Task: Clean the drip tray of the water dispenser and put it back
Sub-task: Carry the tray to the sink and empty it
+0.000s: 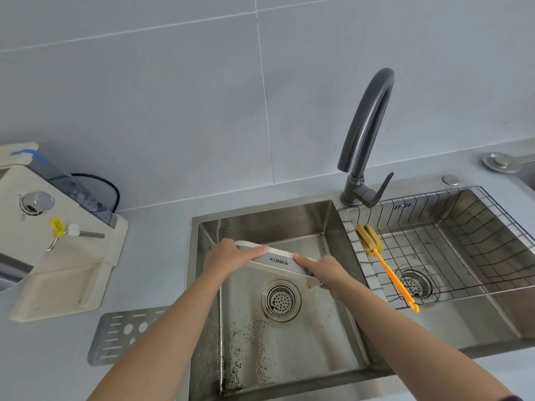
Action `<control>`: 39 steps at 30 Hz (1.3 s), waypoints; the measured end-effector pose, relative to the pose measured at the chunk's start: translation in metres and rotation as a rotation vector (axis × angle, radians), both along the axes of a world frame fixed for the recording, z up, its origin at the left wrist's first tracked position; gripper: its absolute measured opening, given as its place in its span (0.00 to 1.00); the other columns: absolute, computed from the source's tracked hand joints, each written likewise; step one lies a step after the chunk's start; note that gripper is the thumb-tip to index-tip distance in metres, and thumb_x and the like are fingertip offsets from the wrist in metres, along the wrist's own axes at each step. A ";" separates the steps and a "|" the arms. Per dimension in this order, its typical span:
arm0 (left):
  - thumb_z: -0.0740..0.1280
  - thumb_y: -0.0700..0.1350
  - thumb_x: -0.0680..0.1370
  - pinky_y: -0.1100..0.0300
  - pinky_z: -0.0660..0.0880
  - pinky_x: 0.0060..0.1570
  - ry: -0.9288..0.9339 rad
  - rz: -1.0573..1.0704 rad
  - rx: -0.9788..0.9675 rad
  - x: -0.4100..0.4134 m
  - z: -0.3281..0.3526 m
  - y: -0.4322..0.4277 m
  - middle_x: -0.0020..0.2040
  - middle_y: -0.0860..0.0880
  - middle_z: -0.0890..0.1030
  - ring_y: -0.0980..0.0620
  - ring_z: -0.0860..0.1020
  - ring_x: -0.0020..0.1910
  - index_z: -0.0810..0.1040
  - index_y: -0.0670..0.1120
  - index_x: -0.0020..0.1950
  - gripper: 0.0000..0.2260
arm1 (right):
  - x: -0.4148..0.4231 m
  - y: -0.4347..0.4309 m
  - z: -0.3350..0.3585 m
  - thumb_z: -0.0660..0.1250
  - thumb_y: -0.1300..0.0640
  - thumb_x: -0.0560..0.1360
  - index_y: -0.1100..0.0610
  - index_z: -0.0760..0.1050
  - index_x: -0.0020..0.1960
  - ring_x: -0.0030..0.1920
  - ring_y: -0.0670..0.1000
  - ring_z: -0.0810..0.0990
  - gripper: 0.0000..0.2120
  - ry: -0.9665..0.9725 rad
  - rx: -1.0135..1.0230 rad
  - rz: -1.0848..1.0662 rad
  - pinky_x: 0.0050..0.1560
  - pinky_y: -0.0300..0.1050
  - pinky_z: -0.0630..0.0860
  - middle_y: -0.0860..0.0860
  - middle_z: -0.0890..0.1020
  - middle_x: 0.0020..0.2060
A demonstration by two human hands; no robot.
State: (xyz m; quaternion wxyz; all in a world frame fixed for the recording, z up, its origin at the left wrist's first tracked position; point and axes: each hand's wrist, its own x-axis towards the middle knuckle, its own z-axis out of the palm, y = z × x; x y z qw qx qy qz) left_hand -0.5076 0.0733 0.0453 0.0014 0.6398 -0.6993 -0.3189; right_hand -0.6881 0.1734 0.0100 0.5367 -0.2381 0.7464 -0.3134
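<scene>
The cream drip tray, with a grey KONKA strip on its front, is held tilted on edge over the left basin of the steel sink. My left hand grips its left end and my right hand grips its right end. The cream water dispenser stands on the counter at the far left, its tray recess bare. A perforated metal grille lies flat on the counter next to the sink's left rim.
A dark gooseneck faucet rises between the basins, spout toward the left one. The right basin holds a wire rack with a yellow sponge brush on an orange handle. Dark specks cover the left basin's floor around the drain.
</scene>
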 end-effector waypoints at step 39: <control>0.71 0.60 0.67 0.58 0.73 0.46 0.294 0.219 0.305 0.003 -0.024 0.073 0.42 0.48 0.79 0.49 0.77 0.44 0.76 0.45 0.40 0.18 | -0.005 0.037 0.006 0.63 0.39 0.72 0.59 0.70 0.39 0.35 0.48 0.73 0.22 0.162 0.166 0.315 0.33 0.38 0.69 0.52 0.75 0.36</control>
